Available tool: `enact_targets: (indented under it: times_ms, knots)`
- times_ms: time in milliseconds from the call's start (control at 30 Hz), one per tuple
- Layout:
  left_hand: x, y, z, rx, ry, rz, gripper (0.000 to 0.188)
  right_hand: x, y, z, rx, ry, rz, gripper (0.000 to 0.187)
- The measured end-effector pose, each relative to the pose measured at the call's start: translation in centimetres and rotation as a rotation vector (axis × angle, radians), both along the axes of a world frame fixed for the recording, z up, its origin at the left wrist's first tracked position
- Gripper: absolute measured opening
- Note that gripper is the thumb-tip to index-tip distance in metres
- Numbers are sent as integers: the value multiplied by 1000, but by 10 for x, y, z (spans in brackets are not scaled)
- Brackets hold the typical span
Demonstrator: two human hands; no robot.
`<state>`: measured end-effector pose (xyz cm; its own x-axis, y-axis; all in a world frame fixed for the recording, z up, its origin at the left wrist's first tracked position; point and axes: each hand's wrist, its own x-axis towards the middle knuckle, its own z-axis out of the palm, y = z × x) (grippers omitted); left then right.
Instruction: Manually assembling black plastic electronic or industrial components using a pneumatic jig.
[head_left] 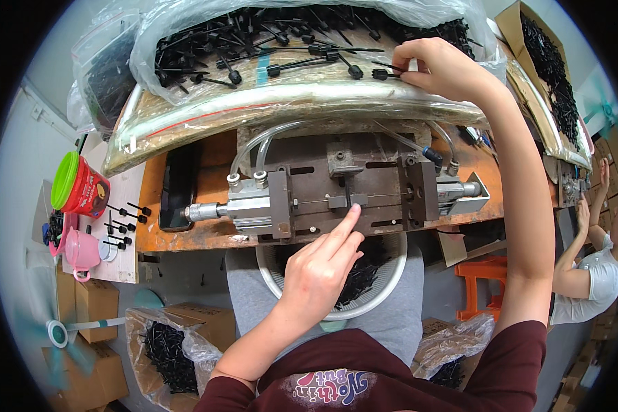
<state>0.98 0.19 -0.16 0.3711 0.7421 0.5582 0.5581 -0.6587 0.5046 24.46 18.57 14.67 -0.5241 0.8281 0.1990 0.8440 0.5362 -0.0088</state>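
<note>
My left hand (323,271) reaches over a metal jig (384,206), holding nothing. Its index finger is stretched out, the tip at a small black part (347,195) seated at the jig's centre; the other fingers are partly bent. At the raised tray's front edge, my right hand (438,65) has thumb and fingers pinched on a thin black stemmed plastic part (386,73) with a thick head. Many similar black parts (281,41) lie heaped on the tray, with several loose ones along its front.
Clear air tubes (261,144) curve behind the jig's cylinders. A black phone (178,185) lies left on the orange bench, beyond it a red tub (82,189) and a pink cup (82,250). A white basket (395,275) of black parts sits below. Another person (587,278) works at right.
</note>
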Motion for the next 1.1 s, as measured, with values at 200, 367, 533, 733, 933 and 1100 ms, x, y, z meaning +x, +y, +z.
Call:
enact_targets:
  times_ms: [200,367,533,733,933,1100]
  knots:
    - [1,4,3,89,91,58,24,6,-2,-10,200,-81,112,13]
    - [-4,9,1,101,118,58,26,0,-35,-21,460,-50,146,27]
    - [-4,8,9,53,177,77,25,-17,-81,-37,647,115,289,28]
    - [-4,5,21,-187,-138,-32,29,-30,-129,-66,721,61,460,32]
    - [-12,-9,33,-520,-786,-248,30,-43,-161,-92,653,124,509,24]
    - [-14,-12,33,-207,-334,-86,31,-34,-163,-93,436,497,265,30]
